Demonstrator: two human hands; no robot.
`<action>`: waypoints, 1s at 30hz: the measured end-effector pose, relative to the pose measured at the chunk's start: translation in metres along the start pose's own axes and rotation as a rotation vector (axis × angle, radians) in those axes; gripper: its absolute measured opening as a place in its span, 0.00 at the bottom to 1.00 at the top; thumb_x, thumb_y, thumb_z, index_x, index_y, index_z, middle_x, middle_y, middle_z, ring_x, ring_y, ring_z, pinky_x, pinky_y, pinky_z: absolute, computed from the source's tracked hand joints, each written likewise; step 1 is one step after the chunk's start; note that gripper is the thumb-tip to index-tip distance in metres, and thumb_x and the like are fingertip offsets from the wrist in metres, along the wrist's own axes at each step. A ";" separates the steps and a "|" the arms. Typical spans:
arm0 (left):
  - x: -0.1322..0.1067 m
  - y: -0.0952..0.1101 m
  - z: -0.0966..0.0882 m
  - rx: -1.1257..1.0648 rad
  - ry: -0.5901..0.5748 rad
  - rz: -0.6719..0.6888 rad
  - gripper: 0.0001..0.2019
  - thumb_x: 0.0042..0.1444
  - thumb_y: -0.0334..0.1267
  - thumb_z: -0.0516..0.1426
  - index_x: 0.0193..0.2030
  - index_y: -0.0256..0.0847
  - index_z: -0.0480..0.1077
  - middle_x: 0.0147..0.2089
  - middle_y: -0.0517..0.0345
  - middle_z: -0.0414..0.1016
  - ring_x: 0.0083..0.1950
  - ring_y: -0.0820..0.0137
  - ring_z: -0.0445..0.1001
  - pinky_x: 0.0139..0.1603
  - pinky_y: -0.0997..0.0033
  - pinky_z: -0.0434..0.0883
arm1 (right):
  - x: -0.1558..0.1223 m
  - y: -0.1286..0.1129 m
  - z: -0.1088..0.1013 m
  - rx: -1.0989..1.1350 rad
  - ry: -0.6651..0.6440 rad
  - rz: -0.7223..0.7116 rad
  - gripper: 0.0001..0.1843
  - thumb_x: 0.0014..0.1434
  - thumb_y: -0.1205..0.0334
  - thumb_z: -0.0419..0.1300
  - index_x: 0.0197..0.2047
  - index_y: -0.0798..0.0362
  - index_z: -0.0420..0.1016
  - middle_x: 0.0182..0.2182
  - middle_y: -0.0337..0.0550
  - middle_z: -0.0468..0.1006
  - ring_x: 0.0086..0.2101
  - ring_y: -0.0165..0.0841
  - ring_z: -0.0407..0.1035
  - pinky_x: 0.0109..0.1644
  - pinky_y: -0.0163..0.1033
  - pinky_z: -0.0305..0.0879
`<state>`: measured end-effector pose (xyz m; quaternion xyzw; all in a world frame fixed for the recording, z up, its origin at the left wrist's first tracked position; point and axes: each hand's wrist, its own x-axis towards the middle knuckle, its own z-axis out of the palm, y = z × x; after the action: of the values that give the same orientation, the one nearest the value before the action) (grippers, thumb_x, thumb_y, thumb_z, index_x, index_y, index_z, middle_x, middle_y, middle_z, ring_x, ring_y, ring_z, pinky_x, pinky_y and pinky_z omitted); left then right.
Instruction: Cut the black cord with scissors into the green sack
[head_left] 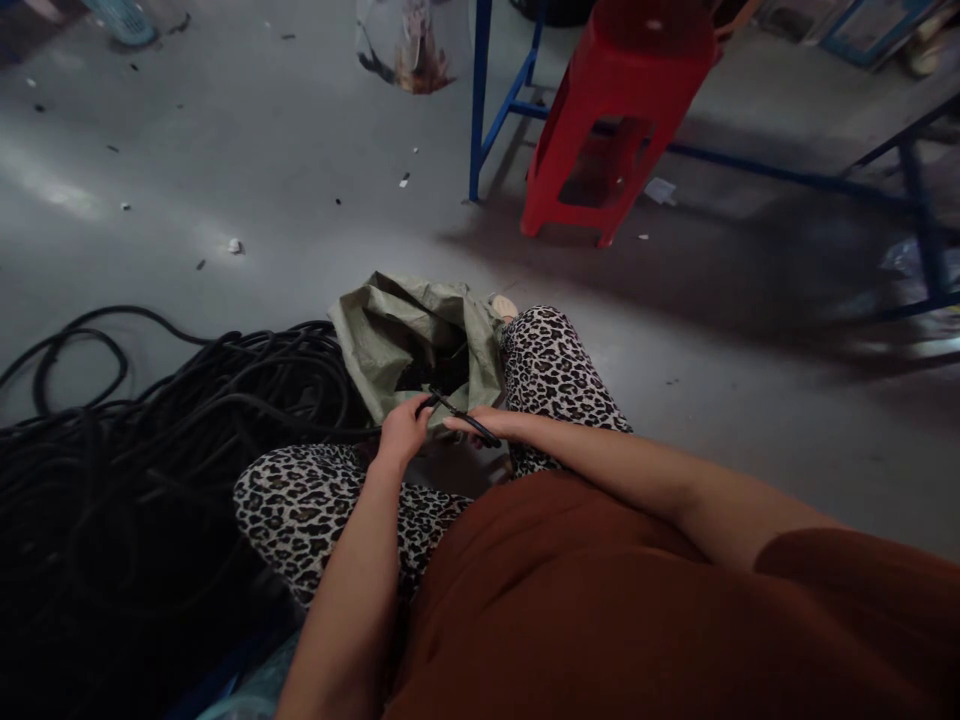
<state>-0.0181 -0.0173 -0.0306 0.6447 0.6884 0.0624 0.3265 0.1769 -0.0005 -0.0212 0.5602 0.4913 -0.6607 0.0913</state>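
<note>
My left hand (406, 428) is closed around the end of a black hose or cable (424, 403) at the near rim of an olive-green woven sack (360, 355). My right hand (491, 424) grips black-handled scissors (486, 433), whose blades reach left to the hose end. Whether the blades are open or touching the hose, I cannot make out. Between my knees, the sack gapes with small dark pieces (442, 372) inside. From the left hand, the black line runs left toward a big tangled heap of the same kind (247, 400).
A red plastic stool (592, 120) stands ahead, beside a blue metal frame (476, 110). A clear bag with brownish contents (420, 50) sits at the top. Small scraps (235, 246) dot the grey floor. A light blue basket (124, 22) shows at top left.
</note>
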 end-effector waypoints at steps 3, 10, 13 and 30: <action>0.001 -0.002 0.003 0.003 -0.011 0.007 0.19 0.67 0.34 0.56 0.62 0.37 0.77 0.62 0.45 0.81 0.64 0.56 0.78 0.67 0.58 0.73 | -0.002 0.000 0.000 0.003 -0.016 -0.015 0.32 0.70 0.38 0.60 0.40 0.65 0.79 0.28 0.47 0.79 0.27 0.30 0.72 0.28 0.28 0.65; 0.002 -0.009 0.009 -0.013 -0.010 0.032 0.19 0.66 0.34 0.56 0.61 0.39 0.78 0.61 0.47 0.81 0.64 0.56 0.78 0.67 0.58 0.73 | 0.001 0.002 0.000 0.000 0.000 -0.007 0.31 0.69 0.38 0.62 0.38 0.64 0.78 0.25 0.44 0.76 0.26 0.30 0.71 0.28 0.29 0.64; 0.001 -0.009 0.009 -0.006 -0.016 0.033 0.19 0.66 0.34 0.56 0.62 0.39 0.78 0.61 0.46 0.81 0.64 0.56 0.78 0.67 0.58 0.73 | 0.005 0.005 0.000 0.000 -0.002 -0.020 0.31 0.67 0.37 0.63 0.36 0.61 0.78 0.25 0.43 0.75 0.26 0.30 0.71 0.27 0.28 0.65; 0.000 -0.003 0.009 0.039 -0.071 0.083 0.19 0.66 0.33 0.56 0.60 0.43 0.79 0.59 0.49 0.83 0.61 0.59 0.80 0.65 0.61 0.74 | 0.015 0.014 0.000 -0.076 0.056 -0.016 0.33 0.64 0.32 0.64 0.33 0.59 0.79 0.30 0.48 0.82 0.31 0.34 0.77 0.32 0.31 0.74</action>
<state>-0.0164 -0.0212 -0.0389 0.6808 0.6500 0.0397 0.3354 0.1806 -0.0013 -0.0414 0.5707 0.5228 -0.6262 0.0935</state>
